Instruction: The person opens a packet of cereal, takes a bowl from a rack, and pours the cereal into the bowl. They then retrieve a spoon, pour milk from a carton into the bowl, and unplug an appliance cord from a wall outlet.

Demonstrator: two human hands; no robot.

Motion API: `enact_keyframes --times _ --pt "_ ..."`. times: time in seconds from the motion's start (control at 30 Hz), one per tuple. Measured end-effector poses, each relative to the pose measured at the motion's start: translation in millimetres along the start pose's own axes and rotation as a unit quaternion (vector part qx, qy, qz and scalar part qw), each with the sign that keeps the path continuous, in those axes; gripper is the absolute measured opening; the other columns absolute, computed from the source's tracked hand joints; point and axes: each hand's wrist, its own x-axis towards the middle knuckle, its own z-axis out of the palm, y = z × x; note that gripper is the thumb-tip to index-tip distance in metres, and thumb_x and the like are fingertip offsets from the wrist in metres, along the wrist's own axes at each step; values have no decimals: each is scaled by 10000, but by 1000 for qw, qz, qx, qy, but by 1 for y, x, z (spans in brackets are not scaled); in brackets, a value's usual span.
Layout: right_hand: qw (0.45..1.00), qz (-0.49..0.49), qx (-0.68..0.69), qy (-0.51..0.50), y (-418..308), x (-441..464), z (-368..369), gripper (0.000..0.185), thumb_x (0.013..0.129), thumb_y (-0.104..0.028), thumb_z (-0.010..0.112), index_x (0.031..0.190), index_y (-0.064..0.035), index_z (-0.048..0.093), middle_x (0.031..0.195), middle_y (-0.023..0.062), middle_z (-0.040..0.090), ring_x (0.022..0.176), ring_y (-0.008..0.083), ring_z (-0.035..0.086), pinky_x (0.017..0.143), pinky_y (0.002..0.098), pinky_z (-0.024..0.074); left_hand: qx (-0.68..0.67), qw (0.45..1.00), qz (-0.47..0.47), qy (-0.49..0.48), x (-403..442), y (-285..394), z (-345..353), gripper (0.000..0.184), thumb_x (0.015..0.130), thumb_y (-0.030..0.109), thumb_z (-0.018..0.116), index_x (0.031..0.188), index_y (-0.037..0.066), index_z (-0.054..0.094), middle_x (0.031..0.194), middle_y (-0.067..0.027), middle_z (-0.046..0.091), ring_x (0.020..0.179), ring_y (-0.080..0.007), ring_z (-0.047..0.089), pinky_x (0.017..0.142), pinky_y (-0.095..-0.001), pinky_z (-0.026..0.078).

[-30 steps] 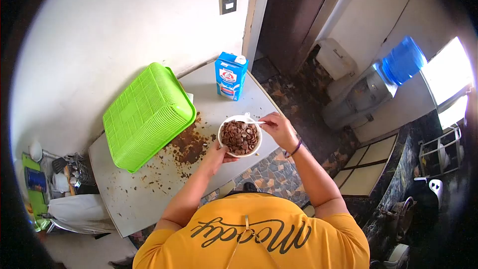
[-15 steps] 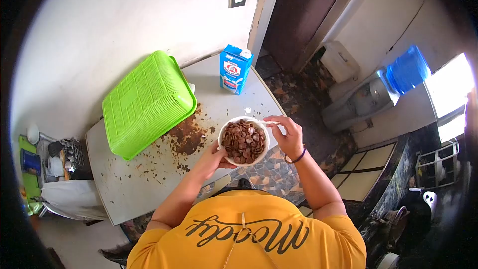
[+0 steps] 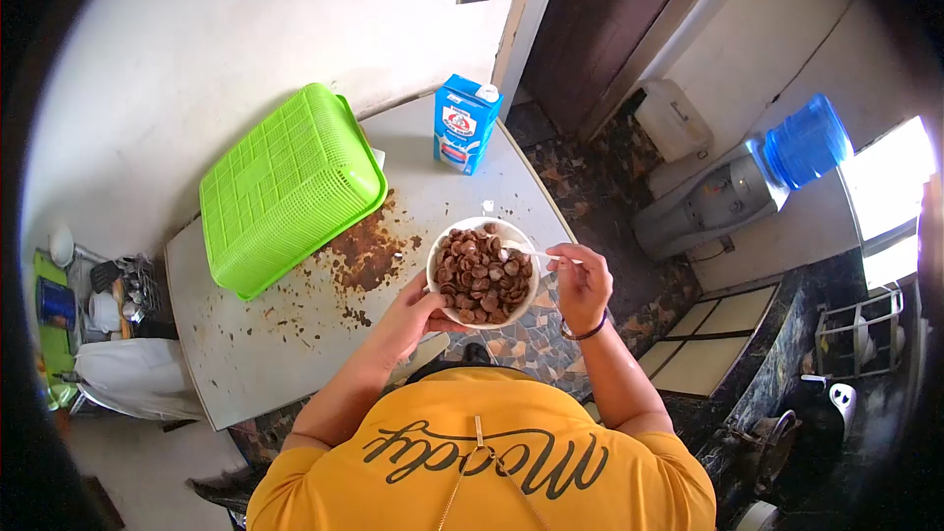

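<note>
A white bowl (image 3: 532,300) full of brown cereal flakes (image 3: 480,273) is held over the table's edge, near the body. My left hand (image 3: 418,317) grips the bowl's left side, thumb near the rim and fingers underneath. In my right hand (image 3: 584,280) the handle of a white spoon (image 3: 536,253) is pinched; its bowl end rests among the flakes at the right side, with something white on it. A blue and white carton (image 3: 464,126) with a white cap stands upright on the table beyond the bowl.
A green plastic basket (image 3: 285,187) lies upside down on the grey table (image 3: 236,374), beside a brown worn patch. Dishes stand at the far left. A water dispenser (image 3: 723,199) and a dish rack (image 3: 860,334) are on the right.
The bowl has come nearer the body, along with my left hand. My right hand has moved right and down, and the spoon's end now shows among the flakes. The view has shifted slightly.
</note>
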Motion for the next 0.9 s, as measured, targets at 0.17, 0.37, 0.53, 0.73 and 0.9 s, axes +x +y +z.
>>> enact_keyframes --times 0.17,0.37,0.53,0.73,0.9 --pt "997 -72 -7 -36 -26 18 -16 188 874 53 545 1036 -43 529 958 158 688 678 178 629 617 296 524 -1 1000 -4 -15 -6 1 3 516 890 40 432 1393 27 315 1218 -190 558 963 -285 666 803 -373 593" --pt "979 -157 -99 -79 -34 24 -22 235 841 76 569 1046 -38 547 927 142 691 685 216 639 626 307 519 16 1000 10 -14 -11 4 7 546 886 18 428 1416 37 296 1250 -180 538 983 -272 657 805 -363 592" --pt "990 -57 -109 -71 -32 5 -15 190 870 64 550 1041 -19 554 909 115 672 709 173 638 638 298 518 -6 1000 18 -15 -13 5 9 563 891 21 416 1434 49 269 1287 -171 508 1022 -273 639 818 -379 588" --pt "978 182 92 49 -17 2 4 117 968 -17 445 1047 12 525 895 105 613 642 107 538 581 256 469 -2 999 37 -21 -15 5 8 573 892 14 388 1442 55 235 1312 -167 478 1066 -275 614 824 -394 590" --pt "954 201 210 76 -18 10 3 133 1000 -66 416 1069 2 507 902 98 595 681 101 519 597 250 452 2 999 38 -20 -14 6 9 568 890 11 387 1438 52 242 1304 -170 482 1053 -283 618 819 -401 593"
